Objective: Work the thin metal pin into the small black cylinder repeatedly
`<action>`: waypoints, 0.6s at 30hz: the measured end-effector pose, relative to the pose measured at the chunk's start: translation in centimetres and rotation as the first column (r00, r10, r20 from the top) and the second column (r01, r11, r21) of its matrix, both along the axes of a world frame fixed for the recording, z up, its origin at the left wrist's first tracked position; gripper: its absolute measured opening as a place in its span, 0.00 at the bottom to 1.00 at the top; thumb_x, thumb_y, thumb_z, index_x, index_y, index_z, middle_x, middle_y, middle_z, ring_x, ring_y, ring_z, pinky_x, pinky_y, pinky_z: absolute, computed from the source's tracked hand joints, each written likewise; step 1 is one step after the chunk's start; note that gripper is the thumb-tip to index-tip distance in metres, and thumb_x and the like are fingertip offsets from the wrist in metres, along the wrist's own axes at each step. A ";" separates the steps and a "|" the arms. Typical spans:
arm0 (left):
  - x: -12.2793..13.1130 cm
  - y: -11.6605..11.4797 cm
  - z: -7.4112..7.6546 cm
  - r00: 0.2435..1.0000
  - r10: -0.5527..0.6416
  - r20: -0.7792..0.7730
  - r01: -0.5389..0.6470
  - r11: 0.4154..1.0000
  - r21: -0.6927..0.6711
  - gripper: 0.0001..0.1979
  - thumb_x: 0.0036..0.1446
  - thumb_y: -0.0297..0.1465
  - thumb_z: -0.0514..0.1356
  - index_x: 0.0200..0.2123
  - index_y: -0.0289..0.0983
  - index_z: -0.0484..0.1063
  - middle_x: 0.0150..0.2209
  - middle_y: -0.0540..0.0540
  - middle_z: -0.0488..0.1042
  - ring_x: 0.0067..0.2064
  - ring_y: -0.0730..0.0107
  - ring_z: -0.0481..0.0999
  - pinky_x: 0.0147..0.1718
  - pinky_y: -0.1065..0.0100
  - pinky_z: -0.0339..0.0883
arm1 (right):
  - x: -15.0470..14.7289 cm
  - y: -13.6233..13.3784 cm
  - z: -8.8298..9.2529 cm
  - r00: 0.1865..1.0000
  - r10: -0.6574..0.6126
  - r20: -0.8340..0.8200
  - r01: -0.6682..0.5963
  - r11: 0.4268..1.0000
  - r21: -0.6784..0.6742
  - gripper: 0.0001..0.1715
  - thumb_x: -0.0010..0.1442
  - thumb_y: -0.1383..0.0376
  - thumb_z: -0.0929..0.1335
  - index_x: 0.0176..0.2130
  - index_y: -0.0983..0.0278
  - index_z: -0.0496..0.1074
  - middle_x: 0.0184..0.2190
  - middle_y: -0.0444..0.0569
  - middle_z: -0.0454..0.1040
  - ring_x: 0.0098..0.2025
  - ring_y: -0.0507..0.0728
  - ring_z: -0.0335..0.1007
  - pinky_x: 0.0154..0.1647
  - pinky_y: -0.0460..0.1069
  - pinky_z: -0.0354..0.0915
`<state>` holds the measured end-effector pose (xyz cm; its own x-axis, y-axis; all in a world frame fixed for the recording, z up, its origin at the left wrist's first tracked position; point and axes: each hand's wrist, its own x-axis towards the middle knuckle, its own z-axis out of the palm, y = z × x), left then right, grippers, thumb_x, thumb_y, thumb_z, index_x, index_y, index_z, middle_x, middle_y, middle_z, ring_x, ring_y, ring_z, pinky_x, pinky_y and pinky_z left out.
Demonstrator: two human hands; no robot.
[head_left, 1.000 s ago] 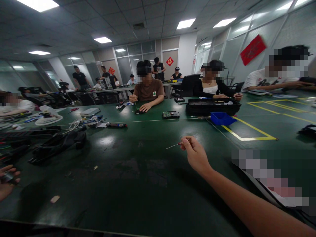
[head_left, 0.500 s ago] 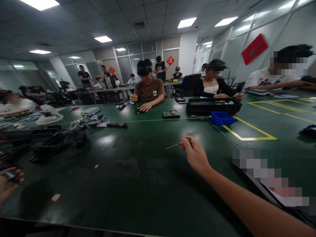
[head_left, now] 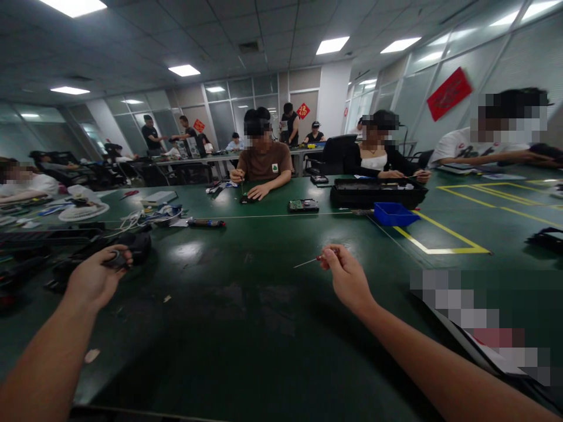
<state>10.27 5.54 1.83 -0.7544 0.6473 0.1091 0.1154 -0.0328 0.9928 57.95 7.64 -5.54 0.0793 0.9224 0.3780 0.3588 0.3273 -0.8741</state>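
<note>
My right hand (head_left: pixel 347 275) is stretched out over the green table (head_left: pixel 246 316), fingers pinched on a thin screwdriver (head_left: pixel 313 259) with a red grip, its shaft pointing left. My left hand (head_left: pixel 97 274) reaches forward at the left, fingers curled round a small dark object (head_left: pixel 115 259) that I cannot name. Just beyond that hand lies a black bag (head_left: pixel 109 246).
Across the table sit people at work, with a circuit board (head_left: pixel 304 205), a black tray (head_left: pixel 378 191), a blue bin (head_left: pixel 393 213) and cables (head_left: pixel 149 217). Yellow tape lines (head_left: pixel 440 234) mark the right side. A dark flat device (head_left: pixel 484 346) lies near my right forearm.
My left hand has risen from the lower left edge and reached forward over the table, still holding the small dark object. My right hand has stayed put.
</note>
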 end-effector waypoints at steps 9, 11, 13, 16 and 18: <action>12.1 3.7 -1.1 0.788 -0.579 0.209 0.572 0.814 0.095 0.07 0.48 0.25 0.54 0.29 0.32 0.72 0.27 0.44 0.70 0.29 0.66 0.70 0.29 0.68 0.67 | 0.2 0.0 0.5 1.000 -0.006 0.026 0.007 1.000 -0.019 0.19 0.65 0.51 0.61 0.36 0.62 0.71 0.27 0.47 0.72 0.31 0.57 0.69 0.34 0.52 0.63; 14.9 4.2 -1.8 0.722 -0.652 0.230 0.657 0.751 0.066 0.09 0.46 0.25 0.54 0.31 0.32 0.73 0.28 0.43 0.71 0.30 0.65 0.70 0.29 0.68 0.66 | 0.3 0.0 0.4 0.999 0.005 0.042 -0.004 1.000 -0.029 0.20 0.65 0.50 0.61 0.36 0.62 0.71 0.25 0.46 0.71 0.29 0.56 0.68 0.33 0.51 0.62; 17.7 4.4 -2.4 0.647 -0.732 0.214 0.746 0.666 0.026 0.11 0.45 0.25 0.53 0.30 0.32 0.73 0.27 0.43 0.70 0.30 0.66 0.69 0.30 0.68 0.65 | 0.3 0.0 0.4 0.997 0.014 0.071 -0.010 0.999 -0.045 0.21 0.65 0.49 0.61 0.35 0.61 0.72 0.24 0.45 0.71 0.28 0.56 0.68 0.31 0.51 0.61; 21.5 4.2 -3.1 0.555 -0.827 0.088 0.831 0.555 -0.035 0.10 0.44 0.25 0.50 0.25 0.34 0.71 0.25 0.44 0.69 0.30 0.66 0.68 0.32 0.67 0.63 | 0.3 -0.2 0.5 0.996 0.016 0.086 -0.011 0.998 -0.057 0.21 0.64 0.50 0.62 0.34 0.62 0.72 0.24 0.45 0.71 0.27 0.56 0.67 0.29 0.51 0.60; 23.7 3.7 -3.5 0.500 -0.864 -0.053 0.859 0.503 -0.096 0.09 0.47 0.26 0.49 0.25 0.35 0.69 0.26 0.45 0.69 0.32 0.66 0.68 0.35 0.66 0.63 | 0.2 -0.2 0.6 0.999 0.014 0.052 -0.011 0.999 -0.049 0.19 0.63 0.51 0.62 0.34 0.62 0.72 0.25 0.46 0.72 0.28 0.56 0.68 0.30 0.51 0.62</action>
<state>33.93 9.26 -1.72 0.1909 0.9778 0.0861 0.1388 -0.1137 0.9838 58.16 7.41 -4.96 0.0489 0.9406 0.3359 0.4009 0.2895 -0.8692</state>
